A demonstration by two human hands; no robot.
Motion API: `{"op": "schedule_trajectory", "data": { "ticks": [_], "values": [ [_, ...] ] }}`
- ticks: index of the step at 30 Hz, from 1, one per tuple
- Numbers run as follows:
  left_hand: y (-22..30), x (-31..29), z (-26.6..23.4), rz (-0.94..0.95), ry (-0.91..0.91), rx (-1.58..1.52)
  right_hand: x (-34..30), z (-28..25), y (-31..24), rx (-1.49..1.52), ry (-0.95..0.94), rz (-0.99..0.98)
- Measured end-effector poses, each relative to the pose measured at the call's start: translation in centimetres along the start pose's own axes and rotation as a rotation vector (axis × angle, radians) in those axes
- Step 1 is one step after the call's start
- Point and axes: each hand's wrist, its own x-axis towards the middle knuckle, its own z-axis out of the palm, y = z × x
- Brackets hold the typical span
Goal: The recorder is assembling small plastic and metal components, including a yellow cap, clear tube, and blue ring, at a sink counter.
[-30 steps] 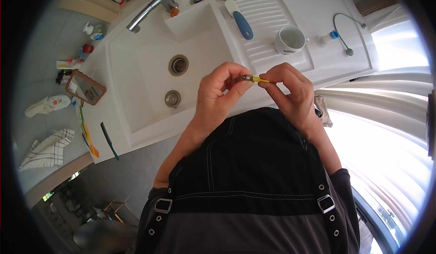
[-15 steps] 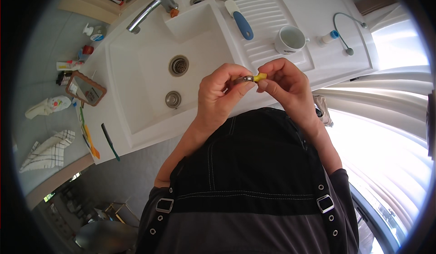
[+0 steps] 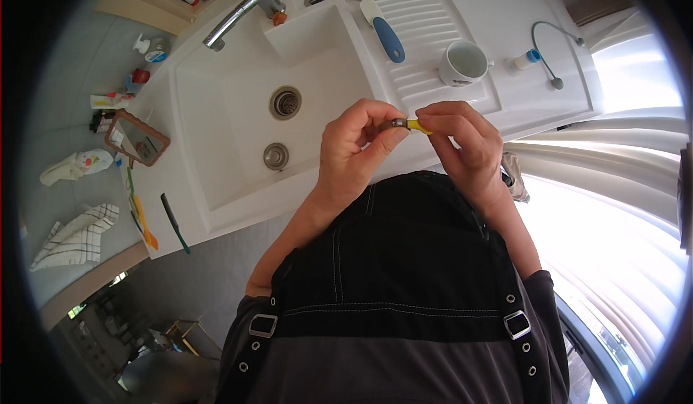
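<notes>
Above the front edge of the sink, my left hand (image 3: 352, 142) pinches a small dark metal piece (image 3: 398, 123) between thumb and fingers. A small yellow piece (image 3: 418, 126) meets its right end, and the closed fingertips of my right hand (image 3: 468, 140) grip that. Whether the two pieces are one object or only touch, I cannot tell. The fingers cover much of both. Beyond my right hand, a white mug (image 3: 463, 63) stands on the ridged drainboard (image 3: 415, 18). A blue-and-white handled tool (image 3: 386, 36) lies beside the mug.
The white sink (image 3: 231, 129) has a chrome faucet (image 3: 234, 23) at its back. Left of it are a framed mirror (image 3: 137, 138), a green comb (image 3: 173, 221) and a checked cloth (image 3: 76, 238). At right, a blue-capped bottle (image 3: 527, 59) stands near a thin cord (image 3: 534, 39).
My right hand has turned and its fingers have closed over the yellow piece, hand shifting slightly right. My left hand keeps its pinch on the metal piece, nearly in place.
</notes>
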Motion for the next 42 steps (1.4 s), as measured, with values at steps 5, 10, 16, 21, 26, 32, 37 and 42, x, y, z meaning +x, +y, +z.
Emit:
{"op": "schedule_trajectory", "data": {
  "ticks": [5, 10, 16, 21, 26, 32, 37, 42],
  "values": [
    [-0.4, 0.0, 0.0, 0.027, 0.008, -0.108, -0.1, -0.2, -1.3, 0.735, 0.026, 0.614],
    [-0.3, -0.1, -0.1, 0.016, -0.016, -0.031, 0.0, -0.6, -0.9, 0.757, -0.118, 0.703],
    [-0.7, -0.3, 0.1, -0.004, 0.027, -0.086, -0.3, 0.2, 0.1, 0.008, -0.02, 0.017],
    [-0.8, -0.5, -0.1, -0.006, 0.036, -0.133, -0.4, 0.2, -0.6, 0.435, 0.031, 0.344],
    [-0.7, -0.2, -0.2, 0.047, -0.014, -0.081, -0.3, -0.9, -0.1, 0.81, -0.229, 0.787],
    [0.0, -0.3, 0.0, 0.066, -0.01, 0.01, -0.1, -0.8, -0.4, 0.304, -0.071, 0.272],
    [0.0, -0.3, -0.2, 0.091, -0.026, -0.06, 0.0, -0.6, -0.3, 0.34, -0.017, 0.181],
    [0.0, 0.3, -0.5, 0.389, 0.002, 0.328, 0.1, -1.3, -1.3, 0.706, -0.064, 0.591]
  ]
}}
